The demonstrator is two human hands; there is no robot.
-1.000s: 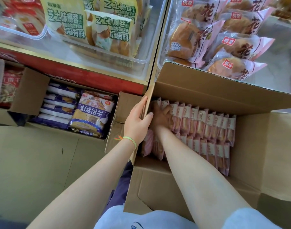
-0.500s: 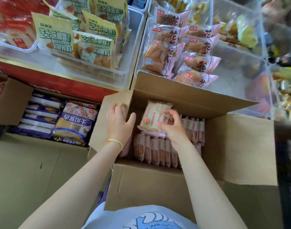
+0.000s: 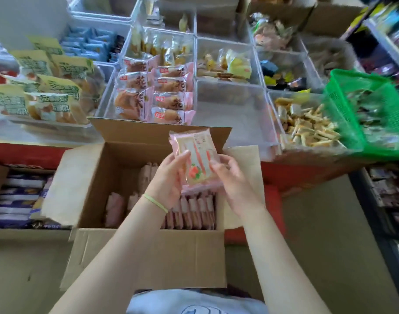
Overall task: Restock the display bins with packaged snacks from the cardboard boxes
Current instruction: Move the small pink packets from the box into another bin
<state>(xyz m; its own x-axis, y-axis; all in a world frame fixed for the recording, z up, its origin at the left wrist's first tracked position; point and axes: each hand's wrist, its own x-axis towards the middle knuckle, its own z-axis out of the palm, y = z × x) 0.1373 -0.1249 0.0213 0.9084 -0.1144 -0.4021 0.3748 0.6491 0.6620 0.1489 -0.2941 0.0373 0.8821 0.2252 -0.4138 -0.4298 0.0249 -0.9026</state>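
Holding a small stack of pink snack packs (image 3: pixel 195 155) above the open cardboard box (image 3: pixel 148 257), left hand (image 3: pixel 171 177) and right hand (image 3: pixel 230 177) each curled round one side, fingers (image 3: pixel 182 156) of both gripping the wrappers at the lower half. Judged to be the carry step: lifted clear of the box, not yet placed in a display bin.

To do it well: keep both grips low and even so the packs stay squared and none slides out of the middle. Squeeze lightly; soft cakes inside, by the look, and likely to crush. Pick the target first: the clear bin (image 3: pixel 234 114) just beyond the box's far flap looks nearly bare at the front, while the bin of pink-wrapped buns (image 3: pixel 153 94) to its left already sits full. Which bin suits this product cannot be told from the labels, blurred as they are. Lift over the raised flap rather than brushing it, then set down flat, printed faces up, rows aligned. More packs (image 3: pixel 194 211) standing in the box for the following trips
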